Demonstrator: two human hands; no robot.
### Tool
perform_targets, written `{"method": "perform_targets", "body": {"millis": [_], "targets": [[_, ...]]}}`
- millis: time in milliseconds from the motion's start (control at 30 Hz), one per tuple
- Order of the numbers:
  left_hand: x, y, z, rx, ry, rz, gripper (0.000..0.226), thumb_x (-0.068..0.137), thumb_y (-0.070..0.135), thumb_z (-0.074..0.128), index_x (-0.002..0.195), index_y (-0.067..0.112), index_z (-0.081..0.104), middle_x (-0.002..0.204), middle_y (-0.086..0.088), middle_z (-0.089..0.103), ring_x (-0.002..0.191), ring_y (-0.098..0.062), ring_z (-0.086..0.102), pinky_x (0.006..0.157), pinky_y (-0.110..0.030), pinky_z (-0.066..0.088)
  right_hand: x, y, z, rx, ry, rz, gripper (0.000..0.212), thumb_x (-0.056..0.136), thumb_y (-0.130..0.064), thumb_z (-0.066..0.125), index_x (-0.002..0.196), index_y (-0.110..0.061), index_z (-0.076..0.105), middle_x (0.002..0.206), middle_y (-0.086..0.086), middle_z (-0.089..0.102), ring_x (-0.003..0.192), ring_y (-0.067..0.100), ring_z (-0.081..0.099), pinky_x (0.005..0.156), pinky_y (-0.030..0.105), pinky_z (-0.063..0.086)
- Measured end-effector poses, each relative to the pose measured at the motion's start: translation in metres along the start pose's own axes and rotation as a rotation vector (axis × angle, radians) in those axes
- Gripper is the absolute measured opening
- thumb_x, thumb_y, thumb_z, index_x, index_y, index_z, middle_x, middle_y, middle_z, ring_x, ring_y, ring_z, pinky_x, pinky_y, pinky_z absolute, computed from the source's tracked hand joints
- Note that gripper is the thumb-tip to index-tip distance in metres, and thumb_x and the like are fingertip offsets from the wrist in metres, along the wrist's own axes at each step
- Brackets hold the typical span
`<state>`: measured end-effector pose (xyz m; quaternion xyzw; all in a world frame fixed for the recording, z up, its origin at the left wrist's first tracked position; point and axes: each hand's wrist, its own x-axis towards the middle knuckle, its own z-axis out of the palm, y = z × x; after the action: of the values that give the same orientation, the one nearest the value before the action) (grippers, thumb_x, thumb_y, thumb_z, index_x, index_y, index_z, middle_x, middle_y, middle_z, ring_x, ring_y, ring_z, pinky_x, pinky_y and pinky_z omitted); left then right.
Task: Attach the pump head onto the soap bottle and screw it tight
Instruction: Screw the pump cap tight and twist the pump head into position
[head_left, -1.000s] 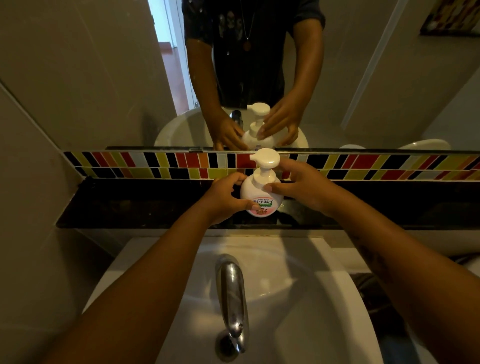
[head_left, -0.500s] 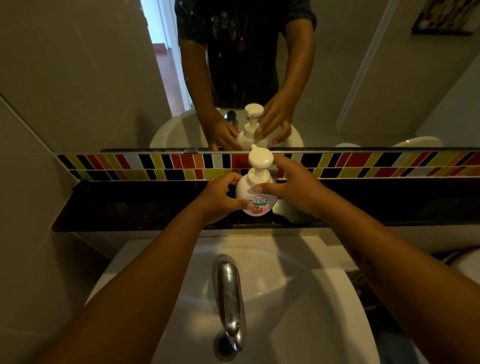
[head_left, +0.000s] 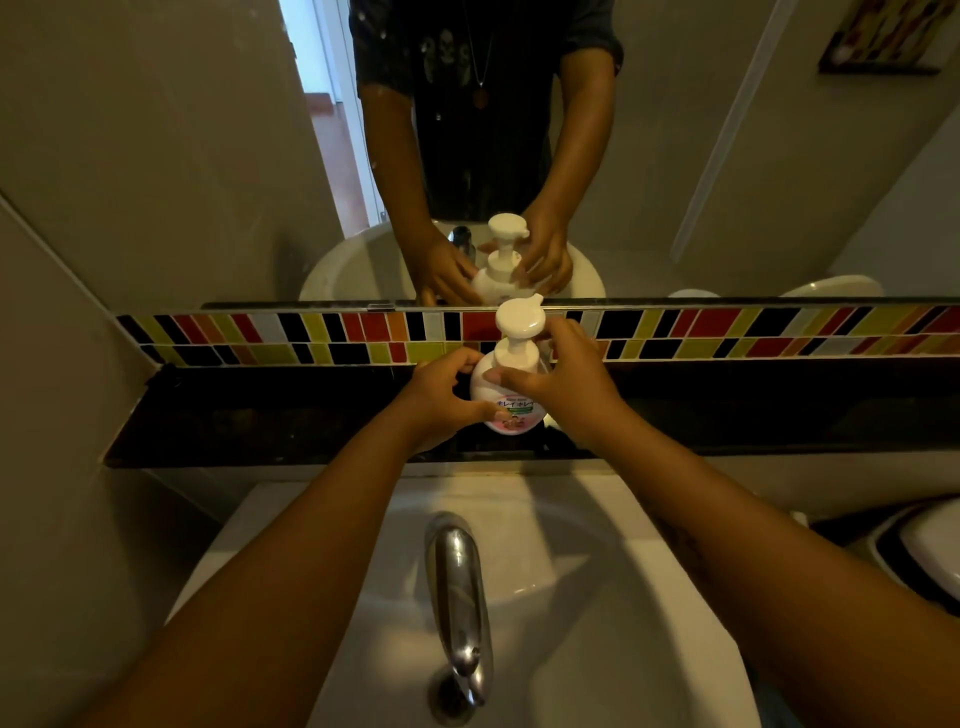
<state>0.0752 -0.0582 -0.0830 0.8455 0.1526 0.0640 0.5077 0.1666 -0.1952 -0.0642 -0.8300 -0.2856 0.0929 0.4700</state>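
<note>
A white soap bottle (head_left: 511, 410) with a pink label stands upright on the dark ledge (head_left: 270, 415) behind the basin. Its white pump head (head_left: 519, 319) sits on the neck, nozzle pointing back and to the right toward the mirror. My left hand (head_left: 441, 397) grips the bottle's left side, thumb on the front of the label. My right hand (head_left: 561, 376) wraps the pump collar and the bottle's right shoulder, thumb across the front. The bottle's right side is hidden behind that hand.
A white basin (head_left: 597, 597) with a chrome tap (head_left: 460, 592) lies below the ledge. A strip of coloured tiles (head_left: 727, 332) runs under the mirror (head_left: 182, 156), which reflects a person's arms and the bottle. A white object (head_left: 919, 556) sits at the right edge.
The pump nozzle has turned from pointing left to pointing back and right. My right hand has shifted round the collar. The bottle stays on the ledge in my left hand.
</note>
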Motion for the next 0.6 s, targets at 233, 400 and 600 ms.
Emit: {"method": "perform_targets", "body": {"millis": [233, 400, 600], "targets": [[0.002, -0.004, 0.0, 0.005, -0.004, -0.004, 0.052, 0.074, 0.016, 0.08, 0.12, 0.016, 0.055, 0.12, -0.003, 0.059, 0.096, -0.01, 0.054, 0.073, -0.017, 0.044, 0.004, -0.005, -0.031, 0.01, -0.29, -0.018, 0.063, 0.079, -0.022, 0.071, 0.135, -0.026, 0.044, 0.14, 0.001, 0.051, 0.127, 0.019, 0.047, 0.091, 0.03, 0.041], [0.001, -0.001, 0.0, 0.017, 0.002, -0.006, 0.053, 0.075, 0.015, 0.079, 0.122, 0.016, 0.054, 0.118, 0.0, 0.057, 0.09, -0.005, 0.052, 0.068, -0.015, 0.042, 0.004, -0.005, -0.017, -0.001, -0.173, -0.027, 0.064, 0.074, -0.024, 0.075, 0.133, -0.021, 0.048, 0.137, 0.004, 0.051, 0.125, 0.022, 0.049, 0.098, 0.038, 0.046], [0.001, -0.001, 0.001, 0.011, 0.004, -0.022, 0.051, 0.076, 0.014, 0.079, 0.121, 0.016, 0.055, 0.12, -0.002, 0.058, 0.09, -0.005, 0.054, 0.07, -0.016, 0.044, 0.004, -0.003, -0.008, 0.014, -0.066, 0.02, 0.076, 0.065, -0.035, 0.081, 0.13, -0.022, 0.045, 0.132, 0.003, 0.054, 0.122, 0.023, 0.05, 0.096, 0.045, 0.048]]}}
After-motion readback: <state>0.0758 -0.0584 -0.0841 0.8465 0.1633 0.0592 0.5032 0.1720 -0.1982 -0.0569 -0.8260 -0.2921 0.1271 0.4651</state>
